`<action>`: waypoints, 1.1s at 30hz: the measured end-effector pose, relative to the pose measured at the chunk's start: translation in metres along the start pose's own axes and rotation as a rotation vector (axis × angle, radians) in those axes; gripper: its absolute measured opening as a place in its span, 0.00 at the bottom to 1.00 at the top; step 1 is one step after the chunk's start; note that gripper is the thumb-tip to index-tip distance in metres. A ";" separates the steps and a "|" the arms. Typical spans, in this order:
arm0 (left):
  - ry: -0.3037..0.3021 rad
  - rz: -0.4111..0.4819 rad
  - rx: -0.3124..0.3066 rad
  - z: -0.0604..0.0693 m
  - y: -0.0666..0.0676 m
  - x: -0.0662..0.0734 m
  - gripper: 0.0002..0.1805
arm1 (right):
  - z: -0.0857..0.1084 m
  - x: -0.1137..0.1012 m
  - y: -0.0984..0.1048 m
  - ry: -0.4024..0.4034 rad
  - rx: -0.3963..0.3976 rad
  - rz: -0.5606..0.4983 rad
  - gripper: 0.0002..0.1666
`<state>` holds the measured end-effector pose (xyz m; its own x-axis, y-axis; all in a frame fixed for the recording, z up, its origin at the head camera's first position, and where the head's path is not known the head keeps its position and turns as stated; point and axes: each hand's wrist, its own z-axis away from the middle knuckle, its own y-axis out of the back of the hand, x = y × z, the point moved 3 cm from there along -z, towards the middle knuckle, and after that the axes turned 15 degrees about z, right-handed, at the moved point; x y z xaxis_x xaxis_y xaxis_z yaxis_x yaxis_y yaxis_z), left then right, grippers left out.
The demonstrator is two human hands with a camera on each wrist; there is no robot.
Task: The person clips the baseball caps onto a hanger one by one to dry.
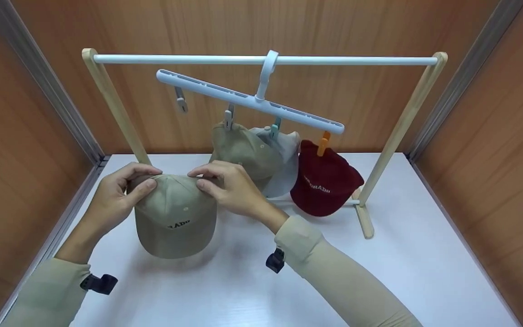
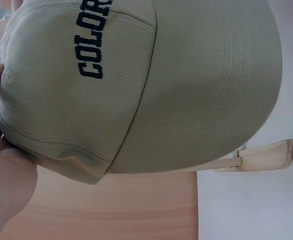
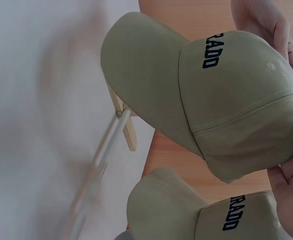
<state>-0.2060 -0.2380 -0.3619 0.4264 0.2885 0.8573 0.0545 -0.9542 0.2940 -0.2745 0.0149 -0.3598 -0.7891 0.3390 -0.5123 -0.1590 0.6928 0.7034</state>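
A khaki baseball cap (image 1: 175, 227) with dark lettering is held up between both hands, its brim pointing down. My left hand (image 1: 118, 188) pinches the crown's left side between thumb and fingers, and my right hand (image 1: 229, 188) pinches its right side. Above it a light blue clip hanger (image 1: 243, 97) tilts down to the right, and its leftmost grey clip (image 1: 181, 101) holds nothing. From the other clips hang a second khaki cap (image 1: 248, 152), a pale cap (image 1: 288, 150) partly behind it, and a dark red cap (image 1: 323, 190) on an orange clip (image 1: 323, 144).
The hanger hooks over the white bar (image 1: 357, 61) of a rack with wooden legs (image 1: 397, 131). The rack stands on a white table (image 1: 379, 281). Wooden panels (image 1: 488, 150) enclose the back and both sides.
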 end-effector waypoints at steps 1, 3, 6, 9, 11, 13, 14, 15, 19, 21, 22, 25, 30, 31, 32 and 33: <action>0.001 -0.009 0.000 -0.001 0.001 0.000 0.13 | -0.001 -0.001 0.001 -0.002 0.000 0.001 0.14; -0.001 -0.023 -0.002 -0.004 0.003 0.001 0.13 | -0.003 -0.002 0.002 -0.007 -0.001 -0.001 0.15; -0.010 -0.025 -0.003 -0.008 0.006 0.002 0.13 | -0.007 -0.002 0.002 -0.018 0.006 -0.016 0.14; -0.027 -0.016 0.003 -0.014 0.007 0.006 0.12 | -0.011 -0.002 0.003 -0.035 0.017 -0.036 0.14; -0.037 0.000 0.006 -0.019 0.008 0.008 0.12 | -0.014 -0.002 0.004 -0.050 0.029 -0.047 0.14; -0.048 0.005 0.007 -0.023 0.009 0.010 0.12 | -0.015 -0.002 0.006 -0.069 0.038 -0.052 0.14; -0.052 0.012 0.010 -0.025 0.009 0.010 0.12 | -0.016 -0.002 0.006 -0.077 0.041 -0.055 0.14; -0.055 0.020 0.012 -0.027 0.010 0.011 0.12 | -0.018 -0.002 0.007 -0.085 0.044 -0.060 0.14; -0.058 0.037 0.021 -0.034 0.013 0.015 0.12 | -0.022 -0.003 0.010 -0.108 0.049 -0.091 0.15; -0.052 0.030 0.026 -0.036 0.014 0.018 0.12 | -0.025 -0.004 0.012 -0.109 0.054 -0.098 0.15; -0.047 0.020 0.028 -0.038 0.015 0.019 0.12 | -0.026 -0.004 0.013 -0.109 0.058 -0.099 0.14; -0.037 -0.017 0.037 -0.040 0.016 0.023 0.12 | -0.029 -0.006 0.016 -0.110 0.069 -0.095 0.14; -0.033 -0.034 0.053 -0.043 0.018 0.027 0.12 | -0.033 -0.009 0.020 -0.119 0.069 -0.106 0.14; -0.035 -0.031 0.056 -0.044 0.019 0.028 0.12 | -0.034 -0.010 0.021 -0.120 0.068 -0.111 0.14; -0.037 -0.025 0.059 -0.045 0.019 0.029 0.12 | -0.035 -0.010 0.022 -0.120 0.067 -0.116 0.14; -0.040 -0.018 0.061 -0.045 0.019 0.030 0.12 | -0.036 -0.011 0.023 -0.120 0.065 -0.120 0.14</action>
<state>-0.2330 -0.2441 -0.3111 0.4601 0.3034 0.8344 0.1169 -0.9523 0.2818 -0.2908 0.0043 -0.3207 -0.6899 0.3220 -0.6483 -0.2062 0.7710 0.6025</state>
